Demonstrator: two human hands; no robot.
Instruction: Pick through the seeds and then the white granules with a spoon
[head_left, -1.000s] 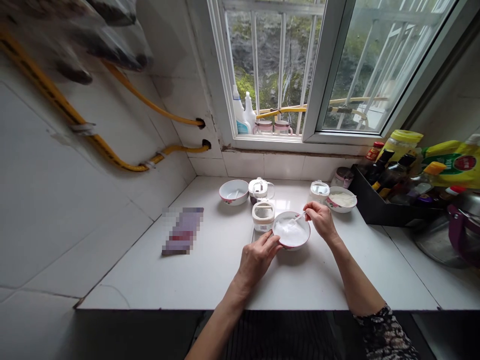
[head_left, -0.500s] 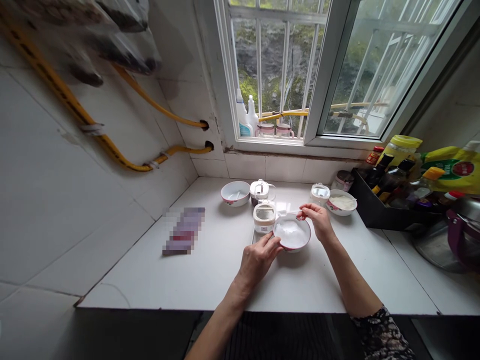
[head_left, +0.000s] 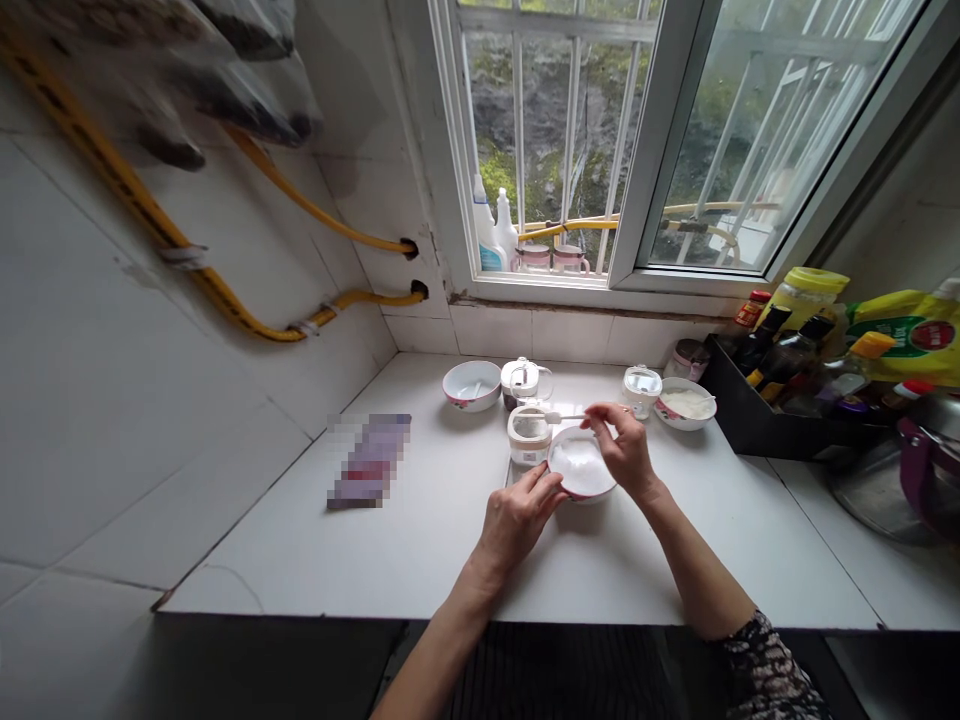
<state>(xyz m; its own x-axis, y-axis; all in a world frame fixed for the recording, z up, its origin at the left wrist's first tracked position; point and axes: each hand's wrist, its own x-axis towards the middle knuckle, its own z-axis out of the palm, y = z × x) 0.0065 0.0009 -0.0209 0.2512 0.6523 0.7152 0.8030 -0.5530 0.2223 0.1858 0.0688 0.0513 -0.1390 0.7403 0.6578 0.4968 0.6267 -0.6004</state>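
My left hand (head_left: 523, 520) grips the near left rim of a white bowl (head_left: 585, 468) that has a red edge and holds a white granular substance. Between the fingertips of my right hand (head_left: 622, 445) is a small white spoon (head_left: 556, 417), held level over the bowl's far side. The spoon's head reaches the mouth of an open clear jar (head_left: 529, 435) that stands just left of the bowl. Behind that jar is another jar (head_left: 520, 380) with a white lid and dark contents.
A bowl with a spoon in it (head_left: 472, 386) stands at the back left. At the back right are a lidded jar (head_left: 641, 390) and a bowl of white stuff (head_left: 685, 405), beside a black box of bottles (head_left: 772, 420). A metal pot (head_left: 885, 490) sits far right; a blurred purple item (head_left: 371, 465) lies left.
My right hand has moved left with the spoon, bringing the spoon's head from above the bowl to the open jar's mouth. My left hand keeps its grip on the bowl.
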